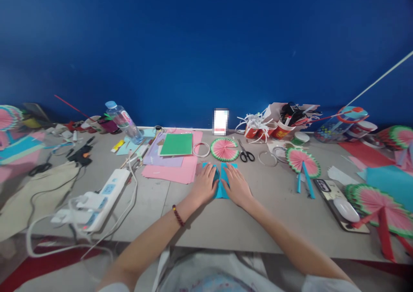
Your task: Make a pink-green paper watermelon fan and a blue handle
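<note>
A piece of blue paper (pixel 221 191) lies on the table in front of me, with a line running down its middle. My left hand (pixel 205 182) rests flat on its left side, fingers stretched out. On its right side my right hand (pixel 236 183) lies flat too, fingers extended away from me. Both palms cover much of the sheet, so its full outline is hidden. Just beyond the hands sits a round pleated paper fan (pixel 225 149), pink with a green edge. Black-handled scissors (pixel 247 156) lie to the right of that fan.
Pink paper (pixel 171 173) and a green pad (pixel 176 144) lie left. A power strip (pixel 109 197), glue gun (pixel 80 155) and tilted bottle (pixel 124 120) are further left. Right are watermelon-coloured fans (pixel 303 161), a phone (pixel 325 189) and a white mouse (pixel 346 210). A blue wall (pixel 206 47) stands behind.
</note>
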`<state>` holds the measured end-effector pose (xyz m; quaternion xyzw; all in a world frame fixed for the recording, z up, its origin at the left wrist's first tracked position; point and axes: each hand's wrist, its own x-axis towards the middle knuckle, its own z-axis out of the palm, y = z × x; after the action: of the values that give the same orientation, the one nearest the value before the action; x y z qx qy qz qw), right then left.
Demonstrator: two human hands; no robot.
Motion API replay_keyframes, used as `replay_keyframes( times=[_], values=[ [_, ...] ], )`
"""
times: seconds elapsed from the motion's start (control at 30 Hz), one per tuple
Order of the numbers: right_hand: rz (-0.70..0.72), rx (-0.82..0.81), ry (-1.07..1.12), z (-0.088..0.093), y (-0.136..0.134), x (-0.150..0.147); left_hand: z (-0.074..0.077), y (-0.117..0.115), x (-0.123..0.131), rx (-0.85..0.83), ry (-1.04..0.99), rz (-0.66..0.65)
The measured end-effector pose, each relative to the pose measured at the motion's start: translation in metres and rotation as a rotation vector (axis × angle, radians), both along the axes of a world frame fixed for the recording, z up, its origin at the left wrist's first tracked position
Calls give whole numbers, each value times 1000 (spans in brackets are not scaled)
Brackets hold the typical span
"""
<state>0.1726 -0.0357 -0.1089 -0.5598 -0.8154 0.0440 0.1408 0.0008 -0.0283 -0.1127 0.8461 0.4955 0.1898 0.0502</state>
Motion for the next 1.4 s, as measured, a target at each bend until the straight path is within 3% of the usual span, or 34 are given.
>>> replay_keyframes(
  times=[0.33, 0.5, 0.7, 1.17, 1.4],
  values=[
    [43, 49, 19, -1, 2, -4, 3, -4, 5, 41, -3, 33],
    [-35, 22, 28, -4, 3, -9, -3, -2, 7, 45, 46, 51],
    [-22, 2, -84, -5, 5, -8, -10, -1, 7, 72, 125, 49],
    [-12, -4, -74, -6, 5, 4, -8, 0, 6, 39, 136, 42],
    [21, 6, -16, 0, 9, 16, 0, -1, -2, -47, 52, -34]
  ],
)
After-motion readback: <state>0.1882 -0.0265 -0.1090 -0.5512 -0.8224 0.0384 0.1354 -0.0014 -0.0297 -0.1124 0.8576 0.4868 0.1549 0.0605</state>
